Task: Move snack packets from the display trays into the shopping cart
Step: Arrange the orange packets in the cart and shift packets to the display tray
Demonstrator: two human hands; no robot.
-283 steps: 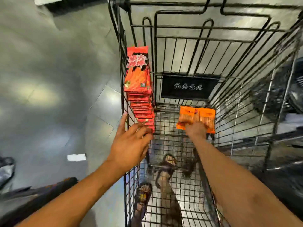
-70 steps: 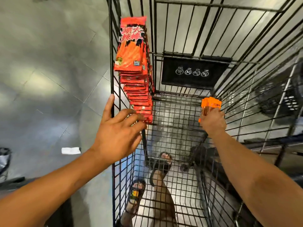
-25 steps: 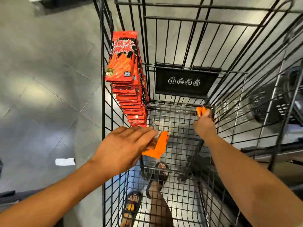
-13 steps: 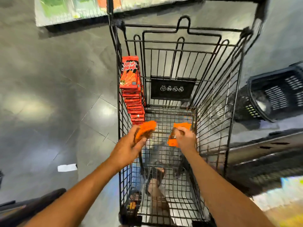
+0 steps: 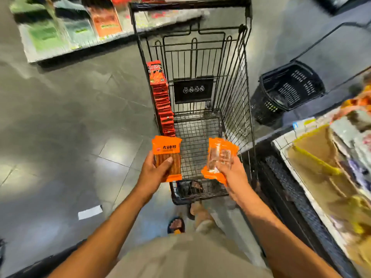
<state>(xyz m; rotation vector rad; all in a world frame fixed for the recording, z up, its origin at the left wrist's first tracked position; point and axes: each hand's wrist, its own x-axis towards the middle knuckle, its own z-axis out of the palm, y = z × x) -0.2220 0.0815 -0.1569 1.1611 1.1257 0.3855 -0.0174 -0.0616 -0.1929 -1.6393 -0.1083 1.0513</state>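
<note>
Over the near end of the shopping cart (image 5: 188, 6), in the head view, the two hands are held apart, with the cart's wire floor showing between them. The left hand (image 5: 155, 169) grips one orange packet (image 5: 166, 149) upright at the cart's left corner, its thumb across the clear window. The right hand (image 5: 230, 173), towards the cart's right side, has its fingers curled round a bunch of orange packets (image 5: 219, 155); blur hides how many.

Inside the cart, a row of red packets (image 5: 160, 97) stands on edge against its left wall. Right of the cart, a black basket (image 5: 287, 89) sits on the floor, and display trays (image 5: 321, 157) lie nearer, blurred. Left of the cart, a white slip (image 5: 90, 212) lies on the grey tiles.
</note>
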